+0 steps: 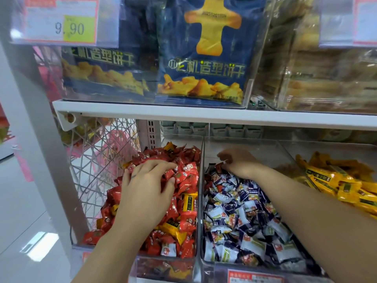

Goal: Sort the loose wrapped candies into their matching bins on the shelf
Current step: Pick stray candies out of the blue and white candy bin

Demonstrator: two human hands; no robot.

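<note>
Head view: the left hand (146,180) lies spread, grip wide, on the red bin (197,201); the right hand (238,162) pinches a red candy (219,166) at the blue-white bin (206,156)'s back edge. Yellow candies (188,201) sit among the reds. A loose pinch could drop the stray into the wrong pile.

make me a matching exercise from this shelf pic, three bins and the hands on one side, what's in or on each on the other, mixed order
Column 1
1. left bin
2. middle bin
3. right bin
4. left hand

Column 2
A. mostly white and dark blue wrapped candies
B. yellow packets
C. resting palm down on the red candies
D. mostly red wrapped candies, with a few yellow strays

Pairs: 1-D, 2-A, 3-B, 4-C

The right hand reaches to the back of the middle bin, fingers curled among the candies there.
</note>
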